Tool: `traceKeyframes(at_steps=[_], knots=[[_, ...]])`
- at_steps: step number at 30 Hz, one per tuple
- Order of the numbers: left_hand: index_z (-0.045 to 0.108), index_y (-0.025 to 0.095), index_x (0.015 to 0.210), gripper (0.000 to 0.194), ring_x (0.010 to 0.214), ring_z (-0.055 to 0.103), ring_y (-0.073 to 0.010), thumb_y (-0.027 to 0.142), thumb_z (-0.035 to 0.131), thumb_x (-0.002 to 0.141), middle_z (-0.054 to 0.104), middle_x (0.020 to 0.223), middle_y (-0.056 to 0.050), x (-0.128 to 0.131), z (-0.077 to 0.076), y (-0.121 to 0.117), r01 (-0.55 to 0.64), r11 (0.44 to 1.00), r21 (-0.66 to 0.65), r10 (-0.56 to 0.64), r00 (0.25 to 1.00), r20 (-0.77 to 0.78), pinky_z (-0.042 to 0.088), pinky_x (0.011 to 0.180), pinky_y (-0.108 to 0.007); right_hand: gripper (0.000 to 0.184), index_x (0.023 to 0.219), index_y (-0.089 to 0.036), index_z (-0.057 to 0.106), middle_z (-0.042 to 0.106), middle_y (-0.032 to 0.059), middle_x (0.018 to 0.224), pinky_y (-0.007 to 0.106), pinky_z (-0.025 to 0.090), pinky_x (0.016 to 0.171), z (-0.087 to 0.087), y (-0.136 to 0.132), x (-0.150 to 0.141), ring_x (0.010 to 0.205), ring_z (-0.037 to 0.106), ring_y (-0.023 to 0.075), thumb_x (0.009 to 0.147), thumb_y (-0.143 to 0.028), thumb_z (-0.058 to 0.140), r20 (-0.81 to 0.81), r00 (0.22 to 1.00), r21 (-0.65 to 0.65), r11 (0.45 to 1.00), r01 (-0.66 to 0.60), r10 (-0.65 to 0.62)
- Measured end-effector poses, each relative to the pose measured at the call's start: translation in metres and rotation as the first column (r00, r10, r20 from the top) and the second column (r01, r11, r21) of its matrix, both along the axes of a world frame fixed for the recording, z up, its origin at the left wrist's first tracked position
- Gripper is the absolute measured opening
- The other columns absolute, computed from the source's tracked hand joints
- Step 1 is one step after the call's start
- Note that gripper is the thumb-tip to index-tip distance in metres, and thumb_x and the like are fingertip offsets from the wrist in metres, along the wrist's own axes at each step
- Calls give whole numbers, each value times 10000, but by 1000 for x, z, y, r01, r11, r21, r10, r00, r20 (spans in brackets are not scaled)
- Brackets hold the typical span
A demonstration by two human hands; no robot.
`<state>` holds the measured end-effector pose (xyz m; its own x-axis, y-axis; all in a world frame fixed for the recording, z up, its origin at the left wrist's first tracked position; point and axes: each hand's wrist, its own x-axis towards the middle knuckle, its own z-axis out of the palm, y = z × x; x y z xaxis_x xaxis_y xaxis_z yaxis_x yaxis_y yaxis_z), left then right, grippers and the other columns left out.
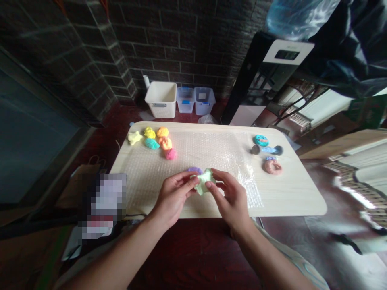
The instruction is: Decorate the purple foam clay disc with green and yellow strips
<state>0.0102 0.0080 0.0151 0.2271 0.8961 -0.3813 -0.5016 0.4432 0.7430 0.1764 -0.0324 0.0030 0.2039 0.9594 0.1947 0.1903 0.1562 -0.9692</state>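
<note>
A pale green piece of modelling clay [204, 184], thin and uneven at its edges, is pinched between both my hands above the front part of the table. My left hand [174, 192] grips its left side between thumb and fingers. On its right side, the thumb and fingers of my right hand [230, 193] are closed. Just behind the green clay shows a purple lump of clay [195, 169], partly covered by my left fingers and the green piece. Whether the purple lump touches the green one I cannot tell.
Bubble wrap [208, 147] covers much of the pale table [298, 193]. Several coloured clay lumps, among them a pink one [171, 154], lie at the back left. A teal clay piece [261, 139], a dumbbell-shaped piece [266, 150] and a brownish-pink ring [273, 166] lie at the right.
</note>
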Motion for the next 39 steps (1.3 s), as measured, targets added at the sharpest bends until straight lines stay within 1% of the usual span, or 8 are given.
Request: traceKeyframes(at_steps=[4, 8, 12, 19, 23, 28, 34, 39], knots=[[848, 145, 892, 317, 841, 674, -139, 269, 1002, 645, 797, 893, -60, 3, -2, -2, 23, 997, 74, -18, 997, -72, 528, 800, -247, 555, 1418, -252, 679, 747, 109, 1152, 408, 588, 838, 4, -4, 0, 962, 703, 252, 891, -314, 844, 205, 967, -6, 989, -151, 149], [844, 160, 897, 246, 866, 678, -165, 304, 954, 732, 791, 885, -60, 1, -2, -4, 102, 988, 117, -92, 992, -90, 530, 836, -282, 438, 1354, -241, 725, 779, 73, 1005, 354, 547, 747, 7, -3, 0, 825, 694, 222, 929, -314, 801, 235, 944, -78, 973, -219, 231], [805, 167, 955, 186, 980, 707, -225, 335, 834, 879, 779, 986, -86, -4, 0, -6, 195, 947, 255, -125, 956, -265, 560, 885, -335, 316, 1260, -232, 767, 786, 48, 904, 330, 514, 697, 11, -1, 3, 703, 667, 193, 948, -281, 759, 333, 905, -90, 964, -249, 265], [754, 267, 1281, 383, 1283, 623, -304, 326, 806, 906, 635, 1360, -135, -15, -1, -3, 457, 700, 550, 18, 757, -653, 565, 1052, -448, 285, 1234, -217, 720, 803, 97, 1029, 364, 534, 737, 6, 3, 11, 817, 731, 242, 954, -267, 709, 455, 843, -67, 955, -289, 287], [774, 266, 1256, 293, 1258, 656, -278, 288, 744, 965, 729, 1302, -105, -22, 1, 5, 559, 593, 580, 18, 711, -703, 493, 1125, -433, 450, 1309, -230, 616, 774, 90, 1086, 341, 549, 708, 9, 3, 15, 807, 723, 216, 902, -275, 800, 280, 915, -94, 956, -276, 292], [775, 211, 1075, 196, 976, 729, -242, 319, 803, 914, 776, 1048, -79, -26, 2, 8, 451, 726, 519, -30, 775, -632, 561, 888, -326, 379, 1251, -260, 722, 737, 98, 1142, 402, 552, 875, 25, 4, 22, 1034, 687, 270, 888, -272, 831, 209, 897, -62, 920, -386, 390], [742, 171, 931, 181, 799, 649, -179, 314, 835, 873, 694, 842, -30, -24, 10, 7, 380, 808, 450, -131, 861, -491, 509, 732, -256, 320, 1218, -275, 797, 793, 75, 1103, 398, 556, 884, 26, 0, 20, 1005, 713, 261, 903, -309, 837, -154, 909, -172, 895, -411, 388], [734, 162, 871, 215, 719, 619, -150, 314, 879, 824, 676, 795, -17, -18, 8, 7, 302, 858, 415, -111, 899, -424, 492, 659, -238, 215, 1099, -255, 846, 809, 46, 935, 367, 560, 781, 24, -1, 12, 834, 713, 222, 899, -335, 840, -304, 894, -181, 901, -395, 330]])
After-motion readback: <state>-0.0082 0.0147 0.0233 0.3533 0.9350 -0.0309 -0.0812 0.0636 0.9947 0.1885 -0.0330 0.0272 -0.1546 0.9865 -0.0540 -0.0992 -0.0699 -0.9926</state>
